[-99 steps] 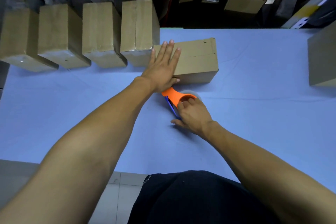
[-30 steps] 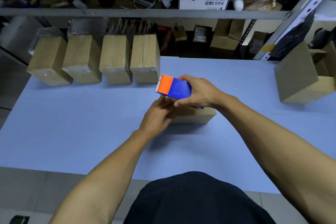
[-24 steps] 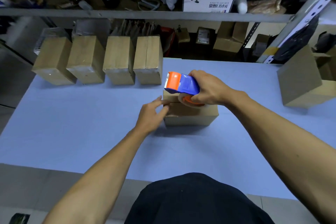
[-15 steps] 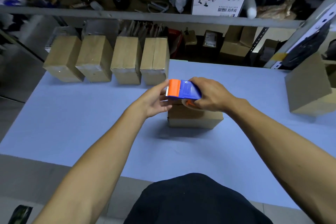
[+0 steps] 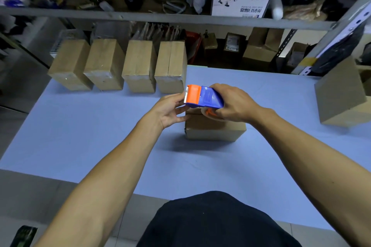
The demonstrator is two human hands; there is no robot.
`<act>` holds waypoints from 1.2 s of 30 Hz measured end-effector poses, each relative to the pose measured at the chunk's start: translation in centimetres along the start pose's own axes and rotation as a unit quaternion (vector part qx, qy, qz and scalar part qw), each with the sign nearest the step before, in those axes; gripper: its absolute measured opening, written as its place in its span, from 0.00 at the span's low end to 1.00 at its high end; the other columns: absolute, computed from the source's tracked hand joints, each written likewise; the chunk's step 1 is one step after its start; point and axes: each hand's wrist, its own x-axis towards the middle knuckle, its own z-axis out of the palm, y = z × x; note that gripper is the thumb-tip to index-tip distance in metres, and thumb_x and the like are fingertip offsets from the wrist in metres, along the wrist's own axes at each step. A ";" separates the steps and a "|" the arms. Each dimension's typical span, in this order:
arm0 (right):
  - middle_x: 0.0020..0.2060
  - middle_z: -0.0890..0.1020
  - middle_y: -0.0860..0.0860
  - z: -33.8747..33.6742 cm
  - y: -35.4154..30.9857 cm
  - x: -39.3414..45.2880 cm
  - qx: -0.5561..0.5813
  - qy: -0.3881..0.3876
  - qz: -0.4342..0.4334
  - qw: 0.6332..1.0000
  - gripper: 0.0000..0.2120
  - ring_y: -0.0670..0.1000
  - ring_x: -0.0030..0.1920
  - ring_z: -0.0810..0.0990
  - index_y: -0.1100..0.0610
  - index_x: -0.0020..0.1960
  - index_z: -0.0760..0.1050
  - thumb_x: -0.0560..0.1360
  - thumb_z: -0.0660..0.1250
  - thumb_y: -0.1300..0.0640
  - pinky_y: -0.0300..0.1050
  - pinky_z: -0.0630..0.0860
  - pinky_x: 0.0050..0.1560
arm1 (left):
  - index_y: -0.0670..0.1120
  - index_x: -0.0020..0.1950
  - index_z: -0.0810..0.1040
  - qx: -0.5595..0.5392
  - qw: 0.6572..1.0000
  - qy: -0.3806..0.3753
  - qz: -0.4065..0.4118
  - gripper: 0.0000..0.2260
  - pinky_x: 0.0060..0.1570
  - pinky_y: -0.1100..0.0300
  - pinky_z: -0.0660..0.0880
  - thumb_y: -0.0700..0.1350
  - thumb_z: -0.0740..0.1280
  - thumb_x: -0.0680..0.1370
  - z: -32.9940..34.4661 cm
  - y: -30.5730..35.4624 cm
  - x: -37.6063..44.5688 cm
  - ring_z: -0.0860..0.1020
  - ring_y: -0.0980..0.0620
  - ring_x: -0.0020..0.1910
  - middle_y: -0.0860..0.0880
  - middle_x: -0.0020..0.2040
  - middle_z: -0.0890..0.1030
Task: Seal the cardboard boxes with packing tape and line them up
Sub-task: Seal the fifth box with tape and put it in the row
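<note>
My right hand [image 5: 235, 104] grips a blue and orange tape dispenser [image 5: 202, 97] and holds it just above a small cardboard box [image 5: 214, 129] lying in the middle of the blue table [image 5: 100, 136]. My left hand [image 5: 169, 110] is at the dispenser's toothed orange front, thumb above and fingers curled below, pinching there. I cannot make out the clear tape itself. Several sealed boxes [image 5: 138, 66] stand side by side in a row along the table's far left edge.
A larger cardboard box [image 5: 341, 94] stands at the table's right edge. Behind the table a metal shelf [image 5: 160, 17] holds a bottle, a white carton and clutter. More boxes sit on the floor beyond the table.
My right hand lifted the dispenser from the table to above the box. My left hand left the box top and rose to the dispenser's front edge. The view tilted up.
</note>
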 end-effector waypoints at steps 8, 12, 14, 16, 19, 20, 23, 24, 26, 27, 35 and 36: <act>0.55 0.76 0.47 -0.2 0.3 0.0 -0.010 -0.028 -0.017 0.999 0.30 0.52 0.50 0.76 0.47 0.68 0.65 0.72 0.69 0.37 0.44 0.72 0.45 | 0.43 0.43 0.81 -0.088 0.996 -0.008 -0.034 0.06 0.35 0.61 0.78 0.42 0.69 0.79 0.6 -0.5 0.3 0.80 0.54 0.30 0.46 0.36 0.82; 0.57 0.72 0.50 -0.3 -0.4 0.0 -0.045 -0.018 -0.044 0.998 0.33 0.54 0.48 0.75 0.45 0.72 0.59 0.73 0.67 0.38 0.46 0.73 0.46 | 0.43 0.42 0.81 0.017 0.997 0.060 0.040 0.08 0.31 0.64 0.78 0.37 0.66 0.79 0.9 -0.6 0.5 0.80 0.56 0.29 0.48 0.31 0.82; 0.53 0.72 0.49 -0.6 -0.4 -0.1 -0.065 -0.027 -0.062 0.996 0.29 0.53 0.45 0.74 0.44 0.71 0.61 0.74 0.67 0.38 0.45 0.70 0.42 | 0.42 0.45 0.81 0.082 0.988 0.107 0.075 0.07 0.31 0.65 0.77 0.37 0.65 0.81 0.7 -1.0 0.6 0.81 0.57 0.30 0.49 0.32 0.82; 0.52 0.73 0.49 -1.0 -0.2 -0.3 -0.088 -0.038 -0.058 0.994 0.30 0.52 0.45 0.74 0.43 0.72 0.61 0.74 0.66 0.38 0.45 0.70 0.42 | 0.40 0.49 0.80 0.103 0.978 0.151 0.099 0.05 0.33 0.65 0.78 0.37 0.65 0.81 0.3 -1.8 1.0 0.79 0.55 0.33 0.46 0.35 0.80; 0.50 0.73 0.48 -1.2 0.3 -0.9 -0.125 -0.041 -0.065 0.989 0.31 0.51 0.42 0.71 0.43 0.74 0.61 0.75 0.65 0.37 0.45 0.68 0.40 | 0.40 0.46 0.79 0.087 0.970 0.198 0.108 0.06 0.41 0.60 0.81 0.36 0.63 0.81 0.1 -3.3 1.3 0.76 0.53 0.36 0.46 0.36 0.75; 0.50 0.73 0.48 -1.2 0.5 -1.2 -0.133 -0.040 -0.065 0.988 0.31 0.50 0.42 0.70 0.43 0.75 0.61 0.75 0.65 0.37 0.45 0.67 0.40 | 0.41 0.44 0.78 0.074 0.970 0.208 0.101 0.08 0.46 0.57 0.82 0.35 0.63 0.81 0.0 -3.8 1.5 0.75 0.53 0.36 0.46 0.35 0.74; 0.49 0.71 0.46 -1.3 1.1 -2.2 -0.143 -0.038 -0.064 0.987 0.32 0.48 0.43 0.68 0.43 0.75 0.61 0.75 0.65 0.37 0.44 0.65 0.39 | 0.40 0.43 0.77 0.040 0.972 0.220 0.072 0.07 0.49 0.53 0.82 0.37 0.65 0.81 -0.1 -4.6 1.7 0.73 0.54 0.33 0.46 0.33 0.72; 0.48 0.70 0.45 -1.4 1.2 -2.3 -0.143 -0.038 -0.062 0.987 0.32 0.49 0.43 0.69 0.43 0.75 0.62 0.75 0.65 0.37 0.44 0.65 0.39 | 0.39 0.44 0.77 0.021 0.971 0.231 0.063 0.06 0.47 0.54 0.83 0.36 0.65 0.81 -0.5 -4.8 1.8 0.73 0.54 0.32 0.46 0.33 0.72; 0.47 0.70 0.45 -1.6 1.6 -2.6 -0.151 -0.039 -0.057 0.986 0.31 0.50 0.43 0.71 0.42 0.75 0.62 0.74 0.65 0.37 0.44 0.66 0.39 | 0.38 0.45 0.77 -0.008 0.967 0.247 0.053 0.05 0.45 0.55 0.83 0.35 0.65 0.80 -1.3 -5.1 1.9 0.72 0.54 0.30 0.46 0.32 0.72; 0.48 0.71 0.45 -1.8 1.8 -2.7 -0.156 -0.040 -0.055 0.985 0.31 0.50 0.43 0.71 0.42 0.74 0.62 0.74 0.65 0.37 0.44 0.66 0.38 | 0.38 0.44 0.77 -0.013 0.968 0.244 0.051 0.05 0.45 0.55 0.83 0.35 0.65 0.80 -1.6 -5.3 1.8 0.72 0.53 0.30 0.46 0.32 0.72; 0.48 0.72 0.45 -2.5 2.7 -2.9 -0.171 -0.044 -0.045 0.983 0.31 0.49 0.42 0.69 0.42 0.74 0.61 0.74 0.64 0.37 0.43 0.63 0.37 | 0.42 0.43 0.77 0.005 0.974 0.223 0.030 0.08 0.35 0.61 0.77 0.40 0.64 0.81 -0.2 -6.7 3.5 0.71 0.53 0.31 0.47 0.31 0.71; 0.49 0.73 0.46 -2.3 2.5 -2.9 -0.173 -0.042 -0.044 0.983 0.31 0.49 0.42 0.68 0.42 0.75 0.61 0.74 0.64 0.38 0.43 0.63 0.37 | 0.42 0.42 0.77 0.007 0.973 0.229 0.028 0.09 0.34 0.61 0.76 0.40 0.64 0.81 0.0 -7.0 3.8 0.70 0.52 0.31 0.47 0.31 0.72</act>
